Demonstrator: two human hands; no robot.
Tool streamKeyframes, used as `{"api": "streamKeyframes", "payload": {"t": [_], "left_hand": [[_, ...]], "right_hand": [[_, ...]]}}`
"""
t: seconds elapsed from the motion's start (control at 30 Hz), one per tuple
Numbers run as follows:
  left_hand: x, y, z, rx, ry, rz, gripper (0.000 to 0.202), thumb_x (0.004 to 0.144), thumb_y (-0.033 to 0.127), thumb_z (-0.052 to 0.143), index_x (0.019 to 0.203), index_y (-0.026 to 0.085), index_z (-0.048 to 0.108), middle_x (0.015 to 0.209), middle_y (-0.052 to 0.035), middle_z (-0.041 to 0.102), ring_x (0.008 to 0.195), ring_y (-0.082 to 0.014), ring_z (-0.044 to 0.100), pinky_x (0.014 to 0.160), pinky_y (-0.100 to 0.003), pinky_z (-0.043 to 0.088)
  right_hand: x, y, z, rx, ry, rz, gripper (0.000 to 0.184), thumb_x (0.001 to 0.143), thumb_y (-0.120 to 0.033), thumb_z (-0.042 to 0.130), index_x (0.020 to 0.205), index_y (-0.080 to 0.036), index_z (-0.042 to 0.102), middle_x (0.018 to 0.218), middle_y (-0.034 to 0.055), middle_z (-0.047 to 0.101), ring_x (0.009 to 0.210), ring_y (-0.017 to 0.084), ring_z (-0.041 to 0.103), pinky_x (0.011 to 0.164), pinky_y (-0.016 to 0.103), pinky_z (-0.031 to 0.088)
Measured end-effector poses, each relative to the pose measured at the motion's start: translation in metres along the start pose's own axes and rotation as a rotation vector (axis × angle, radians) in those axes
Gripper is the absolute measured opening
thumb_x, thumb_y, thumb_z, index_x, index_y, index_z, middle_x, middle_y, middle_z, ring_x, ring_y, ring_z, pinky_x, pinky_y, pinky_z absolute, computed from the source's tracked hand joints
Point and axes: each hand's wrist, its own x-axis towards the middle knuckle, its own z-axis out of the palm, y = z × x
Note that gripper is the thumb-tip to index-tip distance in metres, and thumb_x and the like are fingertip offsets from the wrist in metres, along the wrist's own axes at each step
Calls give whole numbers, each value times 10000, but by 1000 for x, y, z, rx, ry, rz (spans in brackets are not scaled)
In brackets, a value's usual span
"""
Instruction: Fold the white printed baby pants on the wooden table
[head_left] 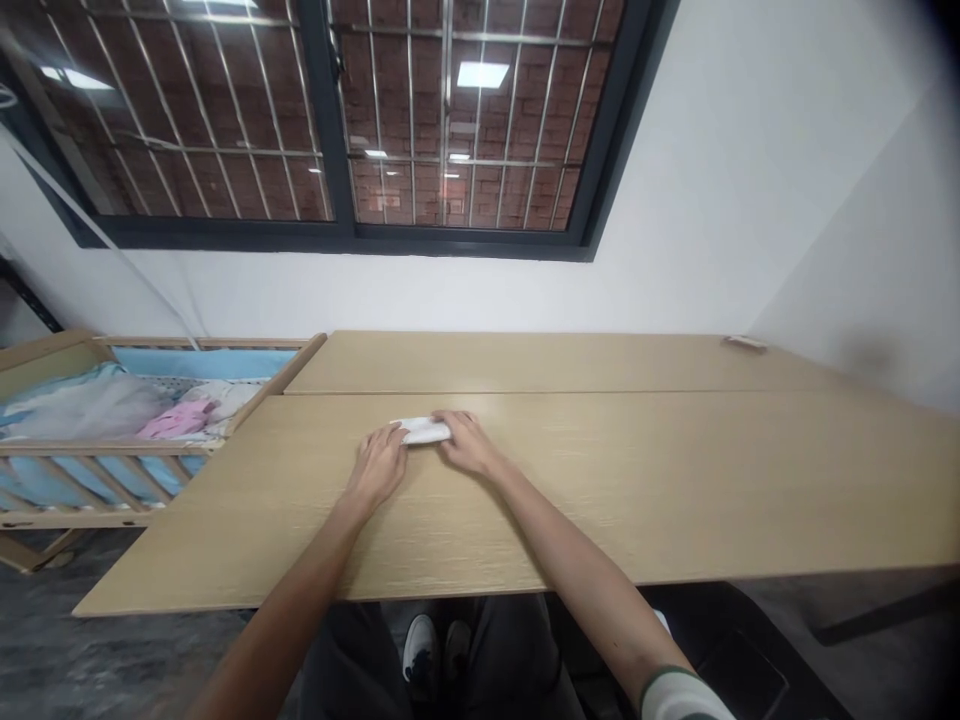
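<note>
A small folded white cloth [424,431] lies on the light oak-veneer table [637,490], near the table's far edge. My left hand [379,466] holds its left end, and my right hand [465,443] presses on its right end. The fingers of both hands cover parts of the cloth, and the two hands nearly meet across it. Both forearms reach in from the bottom of the view.
A second wooden tabletop [525,362] adjoins the far side, with a small flat pale object [745,343] at its back edge. A wooden crib [112,480] holding blue and pink bedding stands to the left. A white wall and barred window rise beyond.
</note>
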Motion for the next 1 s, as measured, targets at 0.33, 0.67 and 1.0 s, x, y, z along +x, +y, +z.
{"api": "streamKeyframes", "payload": {"t": [0.33,0.67,1.0], "left_hand": [[-3,4,-7,-205,-43,-117,450,952,285,431,1387,179,386,859,-27,733,699,-188,683,634,-293,502],[-6,11,-4,41,-97,-91,307,947,400,479,1150,206,602,801,-83,703,744,-282,676,688,-365,478],[-19,41,-4,65,-181,303,326,947,376,468,1099,241,723,1070,-117,716,988,-268,674,885,-404,553]], "right_hand": [[52,2,-30,511,-112,326,453,831,-270,661,1222,-179,453,927,37,654,753,168,632,645,272,508],[61,32,14,319,-80,398,406,841,-368,750,1150,-150,603,1018,93,721,831,185,685,731,293,554],[24,-29,-10,55,-297,-214,551,1078,-488,238,1567,-272,372,1638,23,321,1527,183,253,1254,405,183]]}}
